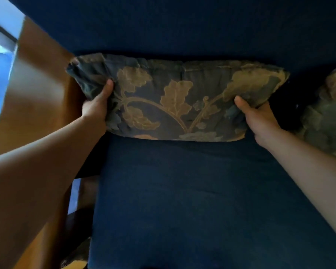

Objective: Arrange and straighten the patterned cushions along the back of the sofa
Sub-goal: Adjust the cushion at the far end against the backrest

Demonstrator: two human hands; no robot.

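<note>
A dark cushion with gold leaf patterns (175,100) lies lengthwise against the back of the blue sofa (182,28), its lower edge on the seat. My left hand (98,107) grips its left end, thumb on the front. At the cushion's right end my right hand (258,117) holds the lower corner, thumb pressed into the fabric. A second patterned cushion (328,113) sits at the right edge of the view, partly cut off.
The blue seat cushion (182,200) fills the foreground below my arms. A brown wooden armrest (37,90) runs along the sofa's left side. Bright window light shows at the far left edge.
</note>
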